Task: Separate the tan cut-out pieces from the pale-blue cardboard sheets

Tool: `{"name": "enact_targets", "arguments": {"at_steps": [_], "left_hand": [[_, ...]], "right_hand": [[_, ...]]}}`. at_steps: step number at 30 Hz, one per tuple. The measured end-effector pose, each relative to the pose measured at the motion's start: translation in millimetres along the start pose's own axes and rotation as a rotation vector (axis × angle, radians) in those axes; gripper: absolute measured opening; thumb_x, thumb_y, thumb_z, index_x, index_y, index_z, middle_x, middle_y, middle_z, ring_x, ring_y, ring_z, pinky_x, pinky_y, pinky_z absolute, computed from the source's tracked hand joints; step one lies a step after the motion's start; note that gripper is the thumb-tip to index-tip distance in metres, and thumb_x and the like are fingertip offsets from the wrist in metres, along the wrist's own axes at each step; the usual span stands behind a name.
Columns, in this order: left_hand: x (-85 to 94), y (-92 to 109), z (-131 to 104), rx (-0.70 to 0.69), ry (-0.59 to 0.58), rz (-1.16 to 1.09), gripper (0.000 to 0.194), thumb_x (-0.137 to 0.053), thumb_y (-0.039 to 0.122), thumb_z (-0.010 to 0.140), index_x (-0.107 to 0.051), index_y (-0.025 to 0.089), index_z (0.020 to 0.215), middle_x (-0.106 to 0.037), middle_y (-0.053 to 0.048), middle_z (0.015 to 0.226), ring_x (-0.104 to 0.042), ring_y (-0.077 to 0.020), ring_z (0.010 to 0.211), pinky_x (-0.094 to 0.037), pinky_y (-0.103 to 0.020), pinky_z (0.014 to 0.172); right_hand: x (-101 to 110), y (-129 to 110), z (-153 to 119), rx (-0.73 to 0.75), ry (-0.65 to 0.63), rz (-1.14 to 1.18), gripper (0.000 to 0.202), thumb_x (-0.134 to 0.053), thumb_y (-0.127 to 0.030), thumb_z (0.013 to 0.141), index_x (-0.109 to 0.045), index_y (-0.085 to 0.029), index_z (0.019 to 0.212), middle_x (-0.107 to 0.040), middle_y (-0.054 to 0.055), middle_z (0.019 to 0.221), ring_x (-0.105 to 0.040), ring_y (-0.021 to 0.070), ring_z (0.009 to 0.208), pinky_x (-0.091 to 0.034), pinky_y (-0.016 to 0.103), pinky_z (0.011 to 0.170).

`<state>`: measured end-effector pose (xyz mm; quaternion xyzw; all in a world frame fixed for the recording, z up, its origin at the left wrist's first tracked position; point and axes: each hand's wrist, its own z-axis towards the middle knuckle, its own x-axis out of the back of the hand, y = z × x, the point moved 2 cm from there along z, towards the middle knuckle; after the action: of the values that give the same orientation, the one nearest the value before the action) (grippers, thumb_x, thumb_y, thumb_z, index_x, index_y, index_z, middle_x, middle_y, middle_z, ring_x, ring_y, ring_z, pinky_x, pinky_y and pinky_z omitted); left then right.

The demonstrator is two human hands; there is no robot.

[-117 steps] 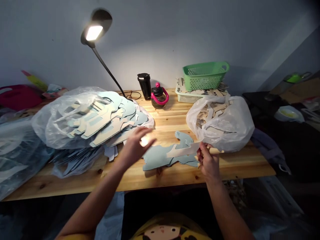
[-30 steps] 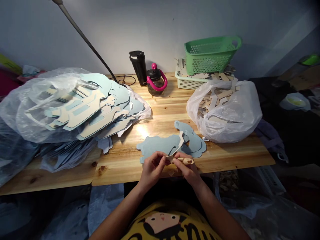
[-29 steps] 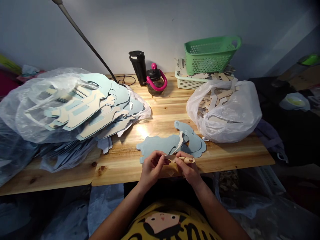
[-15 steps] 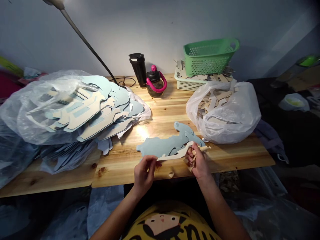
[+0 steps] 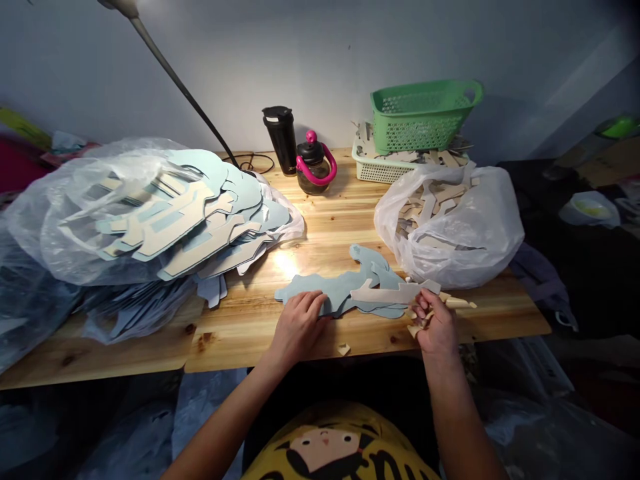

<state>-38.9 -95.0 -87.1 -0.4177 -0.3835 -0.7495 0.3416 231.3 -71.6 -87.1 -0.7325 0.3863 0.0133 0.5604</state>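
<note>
Blue-grey flat cutouts [image 5: 305, 287] with wavy edges lie overlapping on the wooden table in front of me. My left hand [image 5: 303, 323] rests over their near left part, fingers reaching across the surface and thumb by the near edge. To the right, my right hand [image 5: 436, 321] is closed around a long cream strip [image 5: 383, 293] with a notched outline. That strip extends leftward above the cutouts. Small cream scraps [image 5: 414, 329] also stick out from the right hand's fingers, and a thin cream piece [image 5: 461, 303] juts out to its right.
One loose scrap [image 5: 343, 349] lies near the table's front edge. A plastic bag with stacked cutouts [image 5: 175, 220] fills the left. At right, another bag [image 5: 480, 233] holds cream offcuts. Behind stand a black tumbler [image 5: 280, 140], a pink-handled bottle [image 5: 313, 167], a green basket [image 5: 425, 120] and a lamp [image 5: 175, 87].
My left hand has released the strip's left end and moved onto the blue-grey cutouts. My right hand has shifted right, carrying the strip and scraps.
</note>
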Motion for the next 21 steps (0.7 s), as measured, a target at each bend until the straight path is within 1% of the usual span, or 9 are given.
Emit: {"name": "enact_targets", "arguments": {"at_steps": [1,3,7,9,10,13,17,19,21], "left_hand": [[-1.8,-2.7,3.2,0.021,-0.036,0.021,0.039,-0.07,0.026,0.081,-0.058,0.016,0.117,-0.064,-0.011,0.116,-0.059,-0.0285,0.103,-0.049,-0.043,0.087],[-2.5,-9.2,7.3,0.065,-0.061,0.0,0.042,-0.072,0.031,0.08,-0.059,0.017,0.117,-0.064,-0.011,0.114,-0.058,-0.0282,0.102,-0.048,-0.043,0.085],[2.6,-20.8,9.8,0.152,-0.07,-0.121,0.049,-0.073,0.034,0.079,-0.057,0.017,0.122,-0.059,-0.011,0.113,-0.056,-0.026,0.103,-0.048,-0.04,0.086],[5.6,-23.0,9.6,0.192,-0.074,-0.163,0.046,-0.069,0.035,0.082,-0.057,0.018,0.124,-0.056,-0.01,0.114,-0.057,-0.0239,0.102,-0.049,-0.038,0.087],[7.1,-23.0,9.3,0.208,-0.056,-0.164,0.044,-0.067,0.034,0.084,-0.057,0.018,0.123,-0.055,-0.01,0.114,-0.057,-0.0232,0.102,-0.05,-0.037,0.087],[11.5,-19.8,8.5,0.238,0.084,-0.069,0.042,-0.063,0.03,0.086,-0.055,0.015,0.123,-0.053,-0.012,0.113,-0.056,-0.0236,0.102,-0.051,-0.037,0.088],[14.9,-12.3,9.0,0.186,0.23,0.061,0.044,-0.065,0.025,0.083,-0.053,0.014,0.124,-0.052,-0.013,0.113,-0.055,-0.0252,0.102,-0.051,-0.038,0.087],[18.9,-9.5,9.5,0.178,0.336,0.033,0.045,-0.066,0.024,0.083,-0.052,0.013,0.124,-0.052,-0.013,0.113,-0.054,-0.0249,0.105,-0.05,-0.038,0.091],[24.1,-7.1,9.6,0.171,0.436,-0.046,0.047,-0.067,0.023,0.083,-0.051,0.014,0.126,-0.052,-0.013,0.114,-0.053,-0.0234,0.108,-0.049,-0.036,0.095]], "right_hand": [[2.5,-1.9,0.9,0.013,0.001,-0.003,0.046,-0.081,-0.03,0.055,-0.039,-0.014,0.068,-0.035,-0.007,0.057,-0.032,0.0003,0.045,-0.025,0.012,0.037],[7.7,-2.5,1.6,0.037,-0.003,-0.037,0.045,-0.081,-0.031,0.056,-0.041,-0.014,0.067,-0.037,-0.006,0.057,-0.033,0.0006,0.045,-0.025,0.013,0.037],[15.8,6.6,2.2,0.003,-0.083,-0.171,0.047,-0.083,-0.036,0.056,-0.044,-0.014,0.069,-0.042,-0.005,0.057,-0.035,0.0021,0.04,-0.025,0.015,0.037],[17.4,11.4,3.1,0.004,-0.124,-0.234,0.047,-0.084,-0.039,0.057,-0.046,-0.014,0.071,-0.043,-0.005,0.056,-0.035,0.0029,0.039,-0.026,0.017,0.037],[17.5,12.9,3.6,0.016,-0.137,-0.256,0.047,-0.084,-0.039,0.058,-0.047,-0.014,0.072,-0.043,-0.005,0.056,-0.035,0.0031,0.038,-0.027,0.017,0.037],[15.7,15.4,4.9,0.034,-0.147,-0.282,0.047,-0.084,-0.041,0.057,-0.049,-0.013,0.071,-0.044,-0.004,0.055,-0.036,0.0032,0.038,-0.026,0.017,0.037],[13.6,13.9,4.7,0.01,-0.139,-0.247,0.047,-0.085,-0.039,0.054,-0.05,-0.014,0.072,-0.045,-0.004,0.055,-0.037,0.0039,0.038,-0.025,0.017,0.036],[15.8,10.2,4.2,-0.018,-0.122,-0.197,0.048,-0.086,-0.037,0.052,-0.048,-0.015,0.073,-0.045,-0.005,0.055,-0.036,0.0035,0.038,-0.026,0.016,0.036],[21.3,3.6,3.9,-0.046,-0.085,-0.13,0.049,-0.086,-0.035,0.051,-0.045,-0.015,0.07,-0.043,-0.006,0.055,-0.034,0.0021,0.038,-0.027,0.015,0.036]]}}
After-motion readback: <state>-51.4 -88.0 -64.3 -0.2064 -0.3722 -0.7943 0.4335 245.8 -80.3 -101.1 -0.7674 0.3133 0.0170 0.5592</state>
